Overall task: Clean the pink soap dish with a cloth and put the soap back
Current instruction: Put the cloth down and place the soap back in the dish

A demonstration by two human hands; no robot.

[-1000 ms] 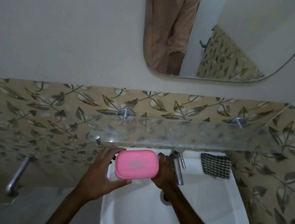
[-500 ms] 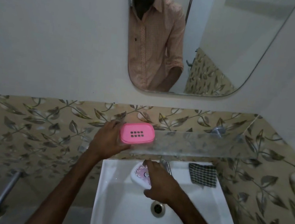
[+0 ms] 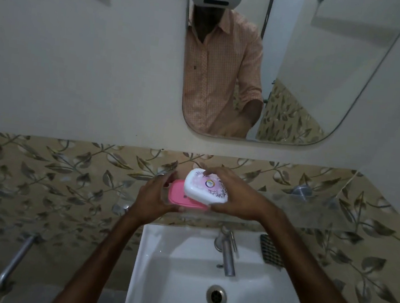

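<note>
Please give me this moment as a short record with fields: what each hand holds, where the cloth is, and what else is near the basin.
left hand: grip on the left end of the pink soap dish, at the glass shelf
right hand: holds the white soap pack, tilted over the dish
soap seated in dish: cannot tell
checked cloth: lies on the right rim of the basin, untouched
tap: at the back of the basin, no water seen running
</note>
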